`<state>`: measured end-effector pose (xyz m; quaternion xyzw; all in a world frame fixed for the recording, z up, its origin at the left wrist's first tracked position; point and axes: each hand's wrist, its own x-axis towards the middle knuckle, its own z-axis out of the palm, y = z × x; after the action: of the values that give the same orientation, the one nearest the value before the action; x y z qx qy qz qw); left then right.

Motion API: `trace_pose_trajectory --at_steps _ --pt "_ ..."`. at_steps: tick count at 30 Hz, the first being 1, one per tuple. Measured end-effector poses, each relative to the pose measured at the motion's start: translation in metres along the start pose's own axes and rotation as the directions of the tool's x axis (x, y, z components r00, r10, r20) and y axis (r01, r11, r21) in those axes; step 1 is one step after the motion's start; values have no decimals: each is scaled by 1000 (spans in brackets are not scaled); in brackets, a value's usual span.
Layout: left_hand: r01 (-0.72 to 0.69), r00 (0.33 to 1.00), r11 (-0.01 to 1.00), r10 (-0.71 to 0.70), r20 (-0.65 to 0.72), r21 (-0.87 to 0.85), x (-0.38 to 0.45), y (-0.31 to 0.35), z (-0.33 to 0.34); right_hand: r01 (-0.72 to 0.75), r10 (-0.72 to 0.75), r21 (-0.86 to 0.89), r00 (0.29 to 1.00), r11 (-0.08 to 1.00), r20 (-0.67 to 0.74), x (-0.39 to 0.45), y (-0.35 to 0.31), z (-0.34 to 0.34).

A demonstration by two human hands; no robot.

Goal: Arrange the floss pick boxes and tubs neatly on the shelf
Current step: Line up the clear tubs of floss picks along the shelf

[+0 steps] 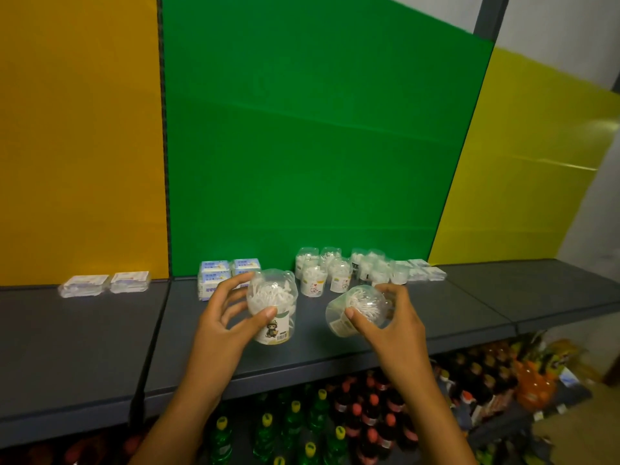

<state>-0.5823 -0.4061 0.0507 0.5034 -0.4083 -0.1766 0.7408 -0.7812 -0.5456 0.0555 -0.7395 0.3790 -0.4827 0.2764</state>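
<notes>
Head view, reading left to right along the dark grey metal shelf [84,347]: I see two flat clear plastic floss pick boxes [104,283] lying side by side at the far left, against the orange back panel [77,129]. Next, in front of the green back panel [302,146], sits a stack of blue-and-white floss pick boxes [229,268], pushed to the back.

My left hand [231,317] grasps a clear round plastic tub of white floss picks with a monkey label [272,310]; thumb on the front, fingers curled round the far side. That tub stands upright, long axis vertical, domed lid up, its base at or just above the shelf; I cannot tell if it touches.

Behind it, a cluster of clear upright tubs [339,270] stands at the back, with more small flat clear boxes [426,270] just to their right.

My right hand [392,320] holds a second clear round tub of floss picks [355,310], tilted hard over, long axis near horizontal, base pointing left towards the first tub.

Below the shelf stand green and dark soft-drink bottles [335,424].
</notes>
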Motion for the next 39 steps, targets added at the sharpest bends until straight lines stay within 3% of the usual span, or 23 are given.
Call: trace_pose_trajectory --at_steps 15,26,39 --pt "80 996 997 -81 39 9 117 -98 43 8 -7 -25 1000 1000 25 120 72 51" --pt "183 980 979 -189 69 89 141 -158 93 -40 38 47 999 998 38 146 125 64" --pt "209 976 964 -195 -92 166 143 -186 136 -4 -23 153 984 988 176 191 161 55"
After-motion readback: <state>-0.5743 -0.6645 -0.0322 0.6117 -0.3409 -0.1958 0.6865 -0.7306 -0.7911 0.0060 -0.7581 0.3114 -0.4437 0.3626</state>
